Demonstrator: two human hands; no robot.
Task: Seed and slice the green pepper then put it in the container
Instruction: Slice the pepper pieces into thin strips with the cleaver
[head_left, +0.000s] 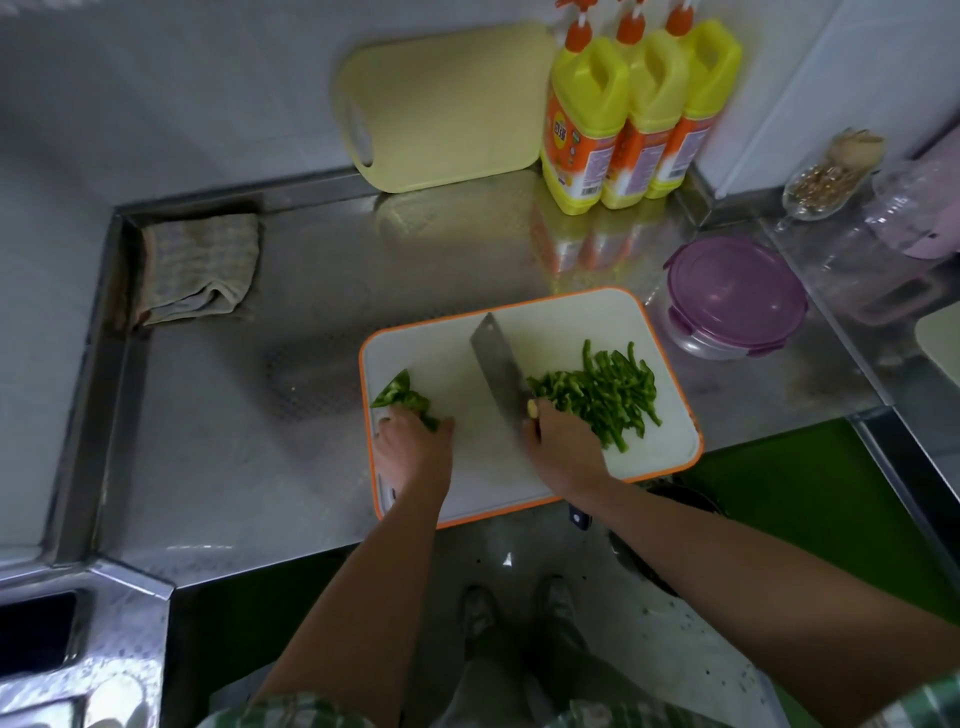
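Green pepper strips (605, 397) lie heaped on the right half of my white, orange-rimmed cutting board (561, 322) on the steel tabletop (311, 270), while the uncut pepper piece (400, 397) sits at the board's left edge with the fingers of my left hand (413, 449) pressed down on its near end. My right hand (563, 449) is clenched around the handle of the cleaver (498, 364), whose blade stands on the board between the uncut piece and the strips, touching the heap's left side. Just beyond the board's far right corner stands the round container (735, 296), its purple lid clipped on.
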